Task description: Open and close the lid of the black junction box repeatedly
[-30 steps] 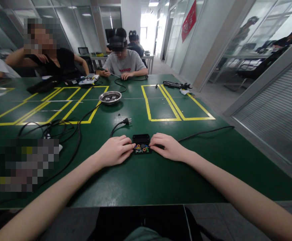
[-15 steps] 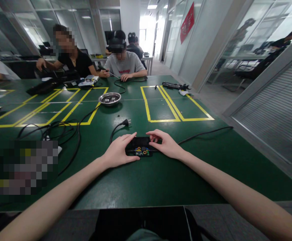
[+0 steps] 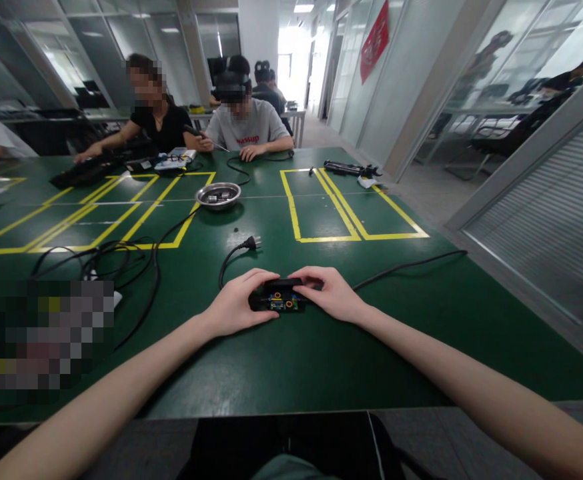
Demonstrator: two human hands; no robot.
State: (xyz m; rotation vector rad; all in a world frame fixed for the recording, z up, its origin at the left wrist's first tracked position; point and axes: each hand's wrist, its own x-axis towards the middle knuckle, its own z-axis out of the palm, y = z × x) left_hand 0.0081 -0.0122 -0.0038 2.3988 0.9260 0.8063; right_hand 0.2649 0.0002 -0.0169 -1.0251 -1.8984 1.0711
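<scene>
A small black plastic adapter case (image 3: 257, 303) lies on the green table with a circuit board (image 3: 284, 303) exposed in it; copper-coloured coils show on the board. Along its far side stands a black cover (image 3: 286, 283), tilted up from the tabletop. My left hand (image 3: 232, 303) is wrapped round the left end of the case, thumb at the near edge and fingertips at the cover. My right hand (image 3: 335, 295) pinches the cover's right end between thumb and fingers. A black cord (image 3: 411, 268) runs out to the right, and a plug (image 3: 250, 244) on another cord lies beyond my left hand.
A steel bowl (image 3: 218, 196) with metal parts stands farther back. Tangled black cables (image 3: 121, 257) lie at the left beside a blurred-out object (image 3: 51, 337). Yellow tape (image 3: 326, 239) marks the table. Two people work across it; a black tripod-like object (image 3: 349, 169) lies at the far right.
The cover has tipped up from lying flatter behind the board. My right fingers have closed on it, and my left fingertips have moved right to its edge.
</scene>
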